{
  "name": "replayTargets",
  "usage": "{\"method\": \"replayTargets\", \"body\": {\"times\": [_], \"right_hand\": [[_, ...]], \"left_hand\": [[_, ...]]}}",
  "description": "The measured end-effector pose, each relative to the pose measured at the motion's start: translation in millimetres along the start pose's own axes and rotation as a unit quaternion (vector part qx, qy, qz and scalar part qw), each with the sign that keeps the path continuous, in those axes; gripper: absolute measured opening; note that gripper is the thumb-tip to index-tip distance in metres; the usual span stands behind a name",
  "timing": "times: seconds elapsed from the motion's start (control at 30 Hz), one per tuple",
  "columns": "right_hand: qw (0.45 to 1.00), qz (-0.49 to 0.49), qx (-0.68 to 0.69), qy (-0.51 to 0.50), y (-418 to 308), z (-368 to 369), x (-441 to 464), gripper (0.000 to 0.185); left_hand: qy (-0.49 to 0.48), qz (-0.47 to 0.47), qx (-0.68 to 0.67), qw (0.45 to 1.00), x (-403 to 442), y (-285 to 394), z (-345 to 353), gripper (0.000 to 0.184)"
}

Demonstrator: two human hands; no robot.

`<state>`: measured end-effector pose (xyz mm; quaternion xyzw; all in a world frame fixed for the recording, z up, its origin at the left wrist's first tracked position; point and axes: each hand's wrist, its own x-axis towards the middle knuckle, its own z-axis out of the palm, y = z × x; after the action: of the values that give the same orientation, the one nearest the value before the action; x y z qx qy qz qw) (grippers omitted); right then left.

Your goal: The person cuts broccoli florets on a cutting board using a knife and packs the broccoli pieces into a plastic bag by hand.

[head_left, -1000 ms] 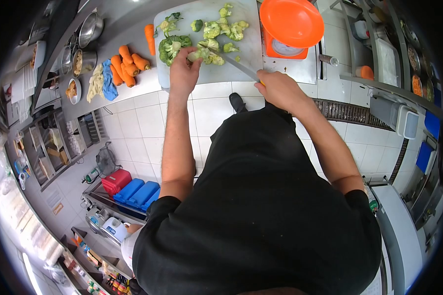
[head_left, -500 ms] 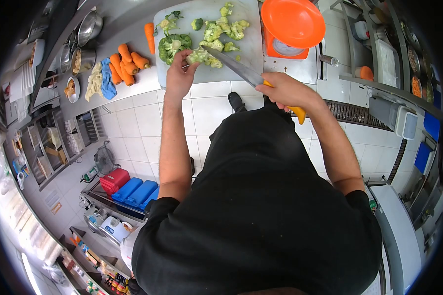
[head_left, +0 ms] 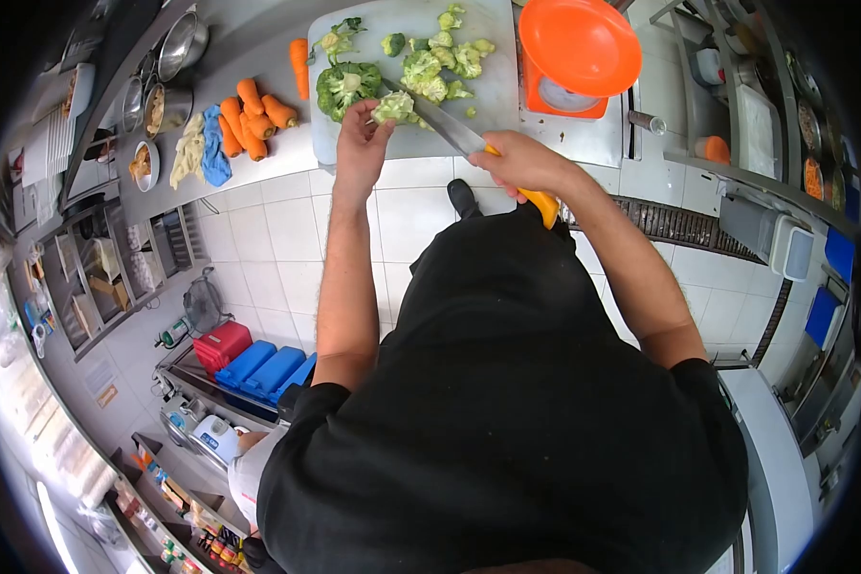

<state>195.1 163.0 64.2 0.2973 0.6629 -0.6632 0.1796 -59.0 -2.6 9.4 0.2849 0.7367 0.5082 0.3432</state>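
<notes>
My left hand is closed on a pale green broccoli piece over the near part of a white cutting board. A knife with a yellow handle is gripped in my right hand. Its blade points up and left, with the tip beside the piece in my left hand; whether the edge touches it I cannot tell. A larger broccoli head lies just beyond my left fingers. Several cut florets are spread over the middle of the board, and a leafy stem piece lies at the far left.
Right of the board stands an orange kitchen scale with a round pan. To the left are several carrots, a blue cloth, a small white bowl and metal bowls. A person's pale sleeve shows at lower left.
My right hand and the knife have moved left, bringing the blade closer to my left hand. The broccoli piece stays in my left hand. The whole view has shifted slightly.
</notes>
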Motion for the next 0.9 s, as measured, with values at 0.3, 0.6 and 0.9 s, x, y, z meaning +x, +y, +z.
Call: {"method": "replayTargets", "body": {"times": [0.3,0.6,0.9], "right_hand": [[0.999,0.006,0.039,0.009,0.4,3.8,7.8,0.038],[0.999,-0.001,0.013,0.029,-3.2,7.4,7.6,0.038],[0.942,-0.102,-0.266,0.177,4.7,4.0,-28.1,0.03]], "left_hand": [[0.032,-0.001,-0.173,0.984,-11.6,-14.1,15.3,0.038],[0.115,-0.049,-0.309,0.943,-35.9,-0.4,39.2,0.033],[0.307,0.027,0.088,0.947,-50.9,-5.4,-31.4,0.04]]}}
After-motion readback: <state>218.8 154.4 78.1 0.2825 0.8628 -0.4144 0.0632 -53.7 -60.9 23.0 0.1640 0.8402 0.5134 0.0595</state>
